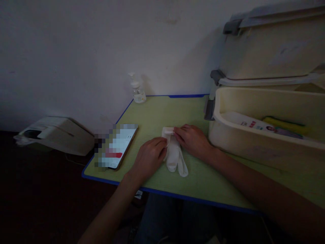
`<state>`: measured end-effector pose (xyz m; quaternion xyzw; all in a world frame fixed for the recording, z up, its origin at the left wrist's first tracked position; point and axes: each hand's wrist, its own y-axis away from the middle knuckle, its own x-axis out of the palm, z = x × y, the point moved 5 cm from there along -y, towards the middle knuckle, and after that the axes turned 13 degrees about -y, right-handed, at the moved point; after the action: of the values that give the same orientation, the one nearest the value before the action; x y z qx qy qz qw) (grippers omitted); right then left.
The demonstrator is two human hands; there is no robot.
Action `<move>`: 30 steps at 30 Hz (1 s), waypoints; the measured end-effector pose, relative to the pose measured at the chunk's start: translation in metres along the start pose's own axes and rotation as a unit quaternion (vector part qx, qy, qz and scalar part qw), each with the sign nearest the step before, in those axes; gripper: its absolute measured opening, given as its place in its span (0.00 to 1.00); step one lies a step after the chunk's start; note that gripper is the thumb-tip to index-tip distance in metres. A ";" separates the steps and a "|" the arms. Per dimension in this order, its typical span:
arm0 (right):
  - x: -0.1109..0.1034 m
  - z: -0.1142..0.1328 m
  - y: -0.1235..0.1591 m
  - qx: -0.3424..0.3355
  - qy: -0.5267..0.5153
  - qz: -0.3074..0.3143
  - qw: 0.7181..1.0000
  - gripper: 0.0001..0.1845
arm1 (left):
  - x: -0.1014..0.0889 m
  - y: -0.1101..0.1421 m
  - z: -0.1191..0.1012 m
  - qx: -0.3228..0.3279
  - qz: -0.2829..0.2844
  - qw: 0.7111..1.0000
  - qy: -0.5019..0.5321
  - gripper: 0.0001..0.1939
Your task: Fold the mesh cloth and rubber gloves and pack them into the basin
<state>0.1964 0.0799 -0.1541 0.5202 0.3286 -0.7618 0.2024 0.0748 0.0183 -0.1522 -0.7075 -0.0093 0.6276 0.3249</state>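
A folded white cloth piece lies on the table, its two rounded ends toward me, like socks or a glove; I cannot tell which. My left hand is closed at its left edge, fingertips pinching the cloth near the top. From the right, my right hand is closed on its upper right edge, with the fingers curled over a pale folded strip. The fingertips of both hands are partly hidden.
A phone with a lit screen lies to the left. Behind stands a pump bottle. At right, an open cream bin holds a white packet and something yellow. A blue edge borders the table.
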 end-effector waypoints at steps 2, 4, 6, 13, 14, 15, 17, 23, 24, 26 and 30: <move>0.000 0.001 0.000 -0.010 -0.001 0.005 1.000 0.15 | 0.001 0.002 0.001 -0.001 0.004 1.000 0.008 0.09; 0.000 0.002 0.001 -0.019 -0.002 0.008 1.000 0.14 | 0.002 0.004 0.001 -0.004 0.010 1.000 0.018 0.10; 0.000 0.004 0.002 -0.032 0.003 0.009 0.999 0.14 | 0.002 0.007 0.002 -0.005 0.016 0.999 0.028 0.10; -0.001 0.008 0.006 -0.077 0.031 -0.005 0.997 0.11 | 0.002 0.010 0.002 0.002 0.019 0.999 0.035 0.11; -0.001 0.009 0.006 -0.085 0.024 -0.012 0.996 0.11 | 0.002 0.010 0.002 0.001 0.018 0.999 0.035 0.11; -0.001 0.009 0.006 -0.095 0.016 -0.019 0.995 0.11 | 0.002 0.010 0.002 -0.001 0.018 0.999 0.036 0.10; 0.001 0.010 0.005 -0.115 -0.001 -0.027 0.993 0.10 | 0.001 0.009 0.002 0.002 0.017 0.999 0.037 0.10; 0.005 0.009 0.002 -0.121 -0.014 -0.037 0.992 0.09 | 0.001 0.009 0.000 0.018 0.024 0.999 0.038 0.10; 0.005 0.008 0.002 -0.121 -0.015 -0.039 0.992 0.09 | 0.001 0.009 0.000 0.017 0.024 0.999 0.037 0.10; 0.005 0.008 0.002 -0.123 -0.019 -0.041 0.991 0.10 | 0.001 0.009 0.000 0.016 0.026 0.999 0.037 0.11; 0.006 0.008 0.003 -0.129 -0.033 -0.031 0.991 0.10 | 0.001 0.009 0.000 0.018 0.022 0.999 0.040 0.11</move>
<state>0.1908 0.0724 -0.1582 0.4540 0.4332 -0.7359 0.2543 0.0717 0.0118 -0.1569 -0.7263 0.0307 0.6058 0.3233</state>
